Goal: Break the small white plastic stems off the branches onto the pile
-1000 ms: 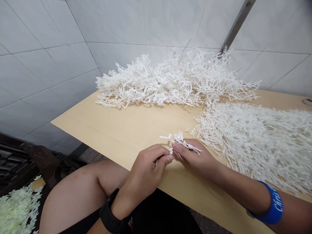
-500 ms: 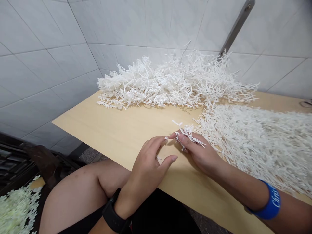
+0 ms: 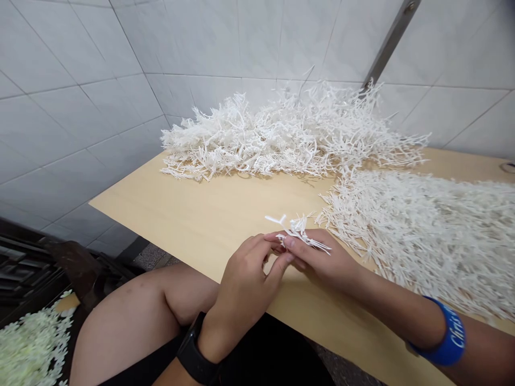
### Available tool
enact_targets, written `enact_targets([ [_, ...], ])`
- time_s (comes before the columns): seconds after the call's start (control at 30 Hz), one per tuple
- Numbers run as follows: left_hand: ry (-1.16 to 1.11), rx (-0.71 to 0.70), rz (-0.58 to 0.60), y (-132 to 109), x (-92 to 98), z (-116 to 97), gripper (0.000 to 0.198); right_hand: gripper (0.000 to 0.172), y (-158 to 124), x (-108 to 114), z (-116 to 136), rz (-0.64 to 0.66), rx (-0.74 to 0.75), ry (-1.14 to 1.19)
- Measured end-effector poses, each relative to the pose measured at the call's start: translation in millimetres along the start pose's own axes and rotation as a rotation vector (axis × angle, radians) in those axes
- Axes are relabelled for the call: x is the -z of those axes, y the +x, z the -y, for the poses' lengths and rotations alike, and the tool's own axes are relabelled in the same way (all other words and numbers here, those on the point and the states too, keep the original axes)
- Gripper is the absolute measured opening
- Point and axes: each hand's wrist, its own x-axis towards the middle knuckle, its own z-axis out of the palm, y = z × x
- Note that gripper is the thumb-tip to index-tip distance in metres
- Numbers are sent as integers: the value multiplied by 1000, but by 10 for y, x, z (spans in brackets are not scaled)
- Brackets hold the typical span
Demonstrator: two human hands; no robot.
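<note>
My right hand (image 3: 324, 257) pinches a small bunch of white branching plastic stems (image 3: 300, 230) between thumb and forefinger, above the front part of the table. Thin forked ends stick out on both sides of the grip. My left hand (image 3: 251, 273), with a black watch on the wrist, meets the right fingertips at the bunch. Its thumb and fingers are curled together there; whatever lies between them is hidden. Behind both hands a tall heap of white branched stems (image 3: 261, 136) lies along the wall. A flatter spread of thin white stem pieces (image 3: 434, 230) covers the table at the right.
The tan tabletop (image 3: 193, 214) ends at a front edge just above my lap. White tiled wall (image 3: 201, 43) closes off the back and left. A metal bracket (image 3: 390, 45) slants up the wall. Pale green-white petals (image 3: 32, 343) lie low at the left.
My left hand has closed in on the bunch, and its thumb now touches near the right fingertips. The right hand has shifted slightly left and down with the stems.
</note>
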Motion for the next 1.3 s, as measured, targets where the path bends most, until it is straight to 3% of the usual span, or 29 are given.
enact_targets([
  [0.37,-7,-157,-42,-52,-10,48,12,39,-14,-22,-19,32,-30,-42],
  [0.7,-67,-78,182,-54,97,49,33,43,-51,-34,-97,-121,58,-233],
  [0.83,-85,-60,228,-81,139,43,34,42,-21,-45,-101,-153,-3,-145],
  [0.97,-119,-91,294,-107,164,40,35,39,66,42,-88,-336,-38,11],
  [1.13,-160,87,177,-62,147,93,35,36,83,70,-94,-205,-31,158],
  [1.3,-228,213,46,-3,140,105,29,27,58,75,-126,-169,-71,319],
])
